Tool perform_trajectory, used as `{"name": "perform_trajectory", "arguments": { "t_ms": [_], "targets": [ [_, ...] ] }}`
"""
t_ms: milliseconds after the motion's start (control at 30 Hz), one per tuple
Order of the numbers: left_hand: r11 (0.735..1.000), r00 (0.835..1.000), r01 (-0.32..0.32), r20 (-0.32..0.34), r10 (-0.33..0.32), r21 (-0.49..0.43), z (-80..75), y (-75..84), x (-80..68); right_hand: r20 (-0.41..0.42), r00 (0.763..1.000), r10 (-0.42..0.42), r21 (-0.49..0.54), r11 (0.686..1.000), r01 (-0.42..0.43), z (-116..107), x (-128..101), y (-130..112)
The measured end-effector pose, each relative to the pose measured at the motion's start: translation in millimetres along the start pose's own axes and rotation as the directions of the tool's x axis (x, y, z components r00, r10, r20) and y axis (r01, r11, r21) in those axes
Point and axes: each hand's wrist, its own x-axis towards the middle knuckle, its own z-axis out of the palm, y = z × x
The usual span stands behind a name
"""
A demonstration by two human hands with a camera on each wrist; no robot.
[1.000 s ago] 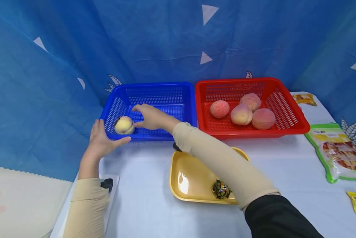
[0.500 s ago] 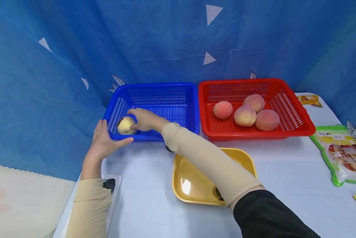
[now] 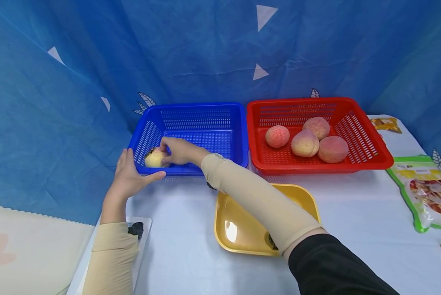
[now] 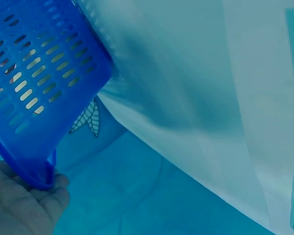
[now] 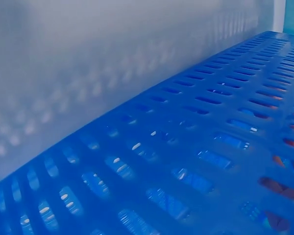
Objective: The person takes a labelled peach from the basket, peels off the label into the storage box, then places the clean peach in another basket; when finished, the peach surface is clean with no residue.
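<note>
In the head view a pale yellow peach with a dark patch sits in the front left corner of the blue plastic basket. My right hand reaches in from the right and grips the peach's right side, its fingertips partly covering it. My left hand is at the basket's near left corner, fingers straight along the left side and thumb along the front rim. The left wrist view shows that hand's fingers at the rim. Only the slotted basket wall fills the right wrist view; the hand is hidden there.
A red basket with several peaches stands to the right. In front lies a gold tray, partly under my right forearm. A green-edged food bag and small yellow packets lie at the right. A blue curtain hangs behind.
My right hand has moved left onto the peach and closed its fingers on it. The left hand keeps its place at the basket corner. The head view has shifted slightly.
</note>
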Motion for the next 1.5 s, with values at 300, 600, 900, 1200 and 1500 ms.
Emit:
{"name": "perform_trajectory", "arguments": {
  "t_ms": [300,600,900,1200,1500],
  "targets": [
    [1.000,1.000,-0.006,0.000,0.006,-0.003,0.2,-0.3,-0.4,-0.015,0.999,0.045,-0.050,0.998,-0.046,3.7,4.6,7.2],
    [1.000,1.000,-0.012,-0.002,0.012,-0.003,0.0,-1.1,0.3,0.030,0.995,0.095,0.014,0.995,-0.096,3.9,5.1,7.8],
    [1.000,1.000,-0.011,0.002,0.011,-0.003,-0.5,-1.3,0.3,0.149,0.988,0.049,0.017,0.998,-0.052,3.9,1.2,7.9],
    [1.000,1.000,0.002,0.003,-0.002,-0.014,0.2,-1.4,0.5,0.114,0.993,0.011,-0.049,0.999,-0.006,4.3,0.4,8.2],
    [1.000,1.000,0.002,-0.003,-0.002,-0.012,0.4,-3.0,2.2,0.133,0.991,0.024,-0.113,0.994,-0.009,-10.7,-14.0,17.5]
  ]
}}
